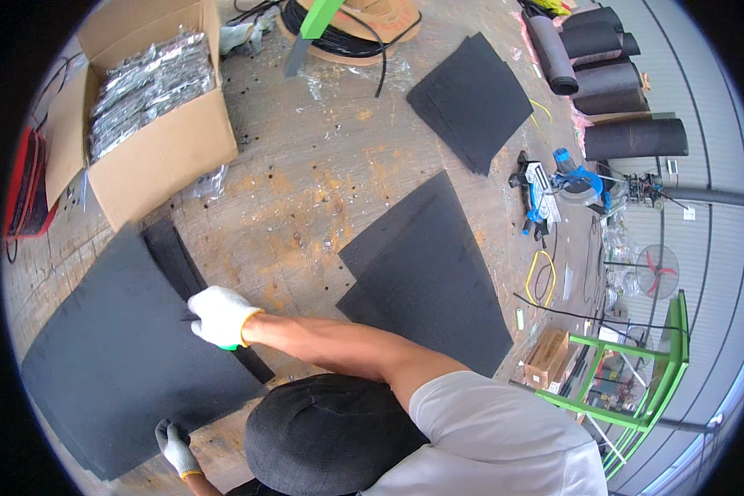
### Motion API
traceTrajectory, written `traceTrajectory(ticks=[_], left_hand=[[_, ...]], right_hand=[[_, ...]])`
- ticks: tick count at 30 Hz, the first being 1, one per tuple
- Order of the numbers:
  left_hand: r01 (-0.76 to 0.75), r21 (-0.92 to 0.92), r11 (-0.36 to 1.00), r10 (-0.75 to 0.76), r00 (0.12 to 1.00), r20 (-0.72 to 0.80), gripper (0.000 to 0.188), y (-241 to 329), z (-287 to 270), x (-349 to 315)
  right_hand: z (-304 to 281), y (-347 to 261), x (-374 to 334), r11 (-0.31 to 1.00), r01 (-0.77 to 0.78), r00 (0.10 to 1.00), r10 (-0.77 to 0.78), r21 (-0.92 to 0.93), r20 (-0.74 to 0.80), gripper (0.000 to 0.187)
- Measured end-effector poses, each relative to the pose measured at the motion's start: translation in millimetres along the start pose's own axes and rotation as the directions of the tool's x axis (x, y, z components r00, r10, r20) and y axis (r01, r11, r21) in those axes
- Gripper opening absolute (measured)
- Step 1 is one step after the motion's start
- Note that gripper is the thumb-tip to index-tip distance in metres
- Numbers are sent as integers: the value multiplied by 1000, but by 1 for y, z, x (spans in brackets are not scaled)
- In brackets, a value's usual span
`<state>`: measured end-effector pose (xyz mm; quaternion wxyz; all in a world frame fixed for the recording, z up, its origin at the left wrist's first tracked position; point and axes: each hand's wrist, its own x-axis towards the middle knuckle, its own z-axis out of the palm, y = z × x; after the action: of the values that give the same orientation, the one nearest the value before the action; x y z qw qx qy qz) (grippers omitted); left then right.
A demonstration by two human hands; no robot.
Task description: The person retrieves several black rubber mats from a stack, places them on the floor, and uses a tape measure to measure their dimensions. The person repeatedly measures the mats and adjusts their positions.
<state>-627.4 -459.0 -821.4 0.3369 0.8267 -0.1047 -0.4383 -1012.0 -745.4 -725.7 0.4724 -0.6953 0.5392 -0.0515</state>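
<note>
A large black sheet (132, 339) lies at the left, apparently on more sheets of the same kind. Narrow black strips (178, 256) run along its right edge. My right hand (223, 317), in a white glove, is closed at that edge; a green bit shows under the palm, but what it holds is mostly hidden. My left hand (175, 450), in a white glove with dark fingers, has its fingers curled at the sheet's near edge. A dark cap (331, 434) covers part of the view between my arms.
More black sheets (438, 273) lie right of my arm, others (475, 103) farther off. A carton (165, 140) of clear-wrapped packets stands far left, a black cord spool (347, 29) beyond. Rightward are a blue saw (583, 182), dark rolls (636, 139), a yellow cord (540, 281) and a green frame (628, 417).
</note>
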Motion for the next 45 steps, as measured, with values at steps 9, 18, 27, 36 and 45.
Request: traceTrajectory(ticks=[9,18,27,36,45], left_hand=[[-418,582,698,416,898,147,59,156,38,51],[-908,186,376,496,367,787,102,329,272,81],[-920,359,-157,530,229,817,83,303,431,12],[-978,207,-34,230,194,954,78,290,496,-87],[-736,662,-139,513,518,684,70,454,354,9]], right_hand=[[-189,28,-142,899,95,955,-204,-427,-217,24],[-289,51,-339,870,-111,845,-172,-481,-506,27],[-286,83,-511,710,-686,459,593,160,-661,35],[-256,104,-626,573,-708,169,705,413,-689,29],[-221,197,-822,344,-891,159,848,297,-505,54]])
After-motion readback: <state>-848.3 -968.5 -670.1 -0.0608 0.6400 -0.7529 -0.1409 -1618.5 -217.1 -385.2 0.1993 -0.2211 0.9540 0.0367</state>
